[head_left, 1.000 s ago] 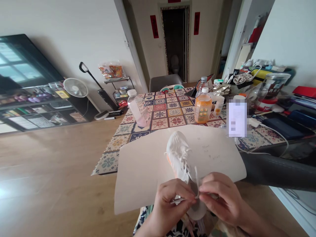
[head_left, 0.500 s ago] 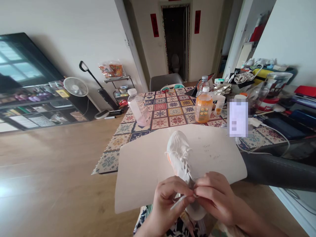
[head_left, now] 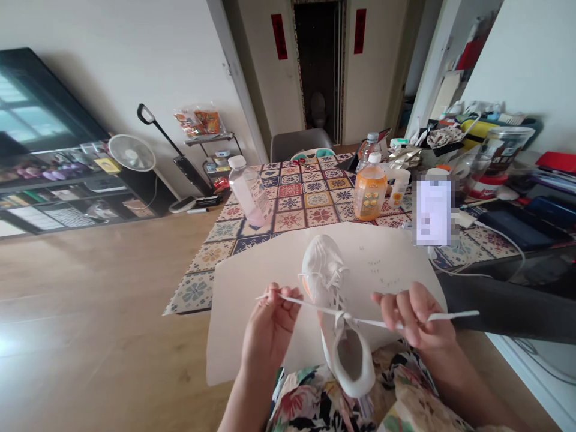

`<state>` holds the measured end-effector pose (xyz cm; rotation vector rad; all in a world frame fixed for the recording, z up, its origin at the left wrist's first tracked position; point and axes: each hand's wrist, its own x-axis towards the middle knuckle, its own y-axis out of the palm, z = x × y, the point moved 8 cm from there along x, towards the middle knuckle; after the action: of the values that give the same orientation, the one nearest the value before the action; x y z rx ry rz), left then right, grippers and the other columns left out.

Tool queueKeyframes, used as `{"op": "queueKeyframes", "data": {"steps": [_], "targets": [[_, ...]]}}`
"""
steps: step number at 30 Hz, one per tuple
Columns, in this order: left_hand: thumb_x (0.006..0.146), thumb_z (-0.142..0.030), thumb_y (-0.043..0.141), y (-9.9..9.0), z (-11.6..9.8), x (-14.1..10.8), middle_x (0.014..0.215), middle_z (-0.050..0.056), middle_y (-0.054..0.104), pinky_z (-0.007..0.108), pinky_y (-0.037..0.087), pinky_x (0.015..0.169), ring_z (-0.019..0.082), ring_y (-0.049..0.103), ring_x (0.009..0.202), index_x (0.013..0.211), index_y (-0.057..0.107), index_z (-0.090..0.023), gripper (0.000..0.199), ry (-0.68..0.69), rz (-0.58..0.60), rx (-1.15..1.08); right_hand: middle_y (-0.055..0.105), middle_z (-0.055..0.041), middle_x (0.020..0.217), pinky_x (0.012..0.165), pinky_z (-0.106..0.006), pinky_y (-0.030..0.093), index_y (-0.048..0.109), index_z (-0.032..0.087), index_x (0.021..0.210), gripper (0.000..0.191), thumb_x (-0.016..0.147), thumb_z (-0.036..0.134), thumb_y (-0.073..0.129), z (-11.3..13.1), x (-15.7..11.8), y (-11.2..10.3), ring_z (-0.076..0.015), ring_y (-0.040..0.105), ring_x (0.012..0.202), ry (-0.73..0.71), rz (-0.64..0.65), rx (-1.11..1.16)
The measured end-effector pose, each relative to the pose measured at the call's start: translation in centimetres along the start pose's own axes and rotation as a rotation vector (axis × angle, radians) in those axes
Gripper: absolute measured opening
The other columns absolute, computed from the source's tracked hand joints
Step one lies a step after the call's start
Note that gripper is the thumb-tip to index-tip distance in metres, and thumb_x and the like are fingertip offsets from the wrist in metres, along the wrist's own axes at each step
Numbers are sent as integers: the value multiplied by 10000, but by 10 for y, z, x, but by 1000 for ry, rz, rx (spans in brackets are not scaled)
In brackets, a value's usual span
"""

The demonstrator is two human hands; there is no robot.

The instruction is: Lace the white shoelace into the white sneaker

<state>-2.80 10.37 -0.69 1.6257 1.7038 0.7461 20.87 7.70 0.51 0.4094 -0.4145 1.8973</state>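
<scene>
A white sneaker (head_left: 327, 270) lies in front of me on a large white paper sheet (head_left: 252, 270), toe pointing away and heel toward my lap. Its white shoelace (head_left: 310, 304) crosses at the top of the tongue and stretches out taut to both sides. On the left, my left hand (head_left: 275, 321) pinches one lace end between thumb and fingers. To the right of the shoe, my right hand (head_left: 416, 315) is closed around the other end, whose tip sticks out past the fingers. The shoe's opening faces up between my hands.
Beyond the paper is a patterned tablecloth (head_left: 292, 198). On it stand a pale pink bottle (head_left: 249, 195), an orange juice bottle (head_left: 370, 189) and a lit phone (head_left: 433, 211) with a white cable. Clutter fills the right side. A chair (head_left: 300, 143) is at the far edge.
My hands were together over the shoe's opening; they have moved apart to either side, pulling the shoelace out straight. The shoe's opening now shows.
</scene>
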Motion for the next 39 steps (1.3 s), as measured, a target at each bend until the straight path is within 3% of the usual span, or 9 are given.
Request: {"op": "queueKeyframes", "data": {"steps": [2, 5, 10, 13, 19, 22, 27, 33, 39], "targets": [[581, -184, 928, -14, -10, 10, 545, -75, 598, 209, 599, 690, 70, 617, 539, 714, 634, -159, 324, -11, -27, -28, 336, 115, 277, 825, -437, 529, 413, 279, 579, 559, 822, 768, 529, -16, 3, -16, -189, 532, 327, -28, 82, 325], [625, -204, 892, -31, -28, 19, 470, -102, 488, 193, 553, 578, 46, 491, 430, 696, 585, -158, 318, 37, -56, 110, 415, 135, 266, 644, -318, 539, 473, 273, 535, 430, 842, 487, 685, -15, 4, -20, -130, 494, 226, -168, 507, 850], [705, -387, 831, -41, -46, 24, 459, -105, 436, 158, 356, 453, 55, 411, 423, 720, 506, -184, 383, 154, -72, 521, 588, 78, 378, 500, -198, 525, 567, 243, 533, 339, 833, 319, 704, -13, 2, -14, -107, 604, 305, -287, 839, 987], [754, -445, 767, -41, -39, 26, 458, -99, 441, 161, 283, 436, 64, 397, 425, 715, 483, -193, 382, 158, -43, 702, 584, 8, 378, 495, -212, 533, 586, 215, 490, 516, 816, 604, 678, -23, -12, 13, -118, 606, 338, -25, 1060, 756], [815, -313, 701, -27, -15, 15, 597, -44, 560, 190, 318, 442, 85, 404, 444, 910, 648, -183, 169, 42, 178, 1033, 623, -15, 612, 534, -213, 435, 667, 149, 799, 401, 896, 538, 660, -31, -6, 9, -119, 572, 535, 296, 742, 224], [859, -223, 640, -2, -11, -1, 949, 49, 642, 305, 498, 723, 190, 609, 824, 1037, 691, -247, 186, 206, 371, 1403, 580, 4, 719, 608, -222, 395, 625, 164, 865, 420, 986, 550, 513, -20, 8, 6, -121, 524, 640, 316, 505, 37], [861, -209, 691, 28, -2, -20, 1326, 95, 536, 503, 387, 1024, 321, 475, 1237, 971, 722, -281, 135, 500, 459, 1620, 587, -19, 862, 701, -262, 404, 603, 183, 872, 485, 930, 657, 516, -3, 19, 15, -165, 520, 764, 273, 398, -351], [890, -213, 659, 44, 10, -26, 1142, 106, 613, 426, 396, 934, 306, 520, 1088, 827, 721, -244, 93, 542, 539, 1541, 566, -44, 989, 857, -304, 448, 599, 210, 941, 233, 993, 432, 553, 15, 18, 26, -193, 562, 937, 147, 415, -432], [939, -318, 613, 44, 13, -26, 907, 90, 638, 335, 414, 834, 244, 554, 904, 777, 689, -208, 210, 321, 646, 1311, 616, -22, 866, 747, -288, 443, 563, 218, 884, 123, 993, 260, 526, 19, 13, 26, -192, 577, 809, 218, 354, -562]]}}
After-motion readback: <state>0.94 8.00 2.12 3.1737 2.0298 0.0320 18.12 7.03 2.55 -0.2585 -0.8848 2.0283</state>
